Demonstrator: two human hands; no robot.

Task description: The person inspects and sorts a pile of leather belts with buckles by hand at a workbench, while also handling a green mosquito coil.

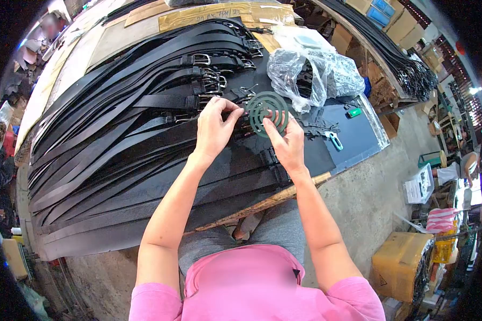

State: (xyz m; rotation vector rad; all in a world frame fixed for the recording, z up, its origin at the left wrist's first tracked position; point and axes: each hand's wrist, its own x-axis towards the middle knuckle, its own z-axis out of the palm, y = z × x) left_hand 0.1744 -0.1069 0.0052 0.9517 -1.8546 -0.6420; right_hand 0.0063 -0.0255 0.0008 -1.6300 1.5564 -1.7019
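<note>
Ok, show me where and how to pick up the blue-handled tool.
Take the tool by its blue handle, probably from the near right: it appears to lie flat, handle outward, with its other end toward the black pieces.

Shirt [257, 304]: plain pink, rounded front edge bunched in folds toward the lap; middle blurred out.
Chest mark [296, 273]: small, black, roughly triangular, toward the wearer's right.
Left sleeve [155, 302]: pink, short, ending above the elbow.
Right sleeve [356, 300]: same pink, same short cut.
Legwear [281, 222]: grey, soft-looking cloth; lower ends hidden.
Forearms [166, 219]: bare, tapering to slim wrists.
Left hand [214, 128], right hand [286, 142]: bare.
</note>
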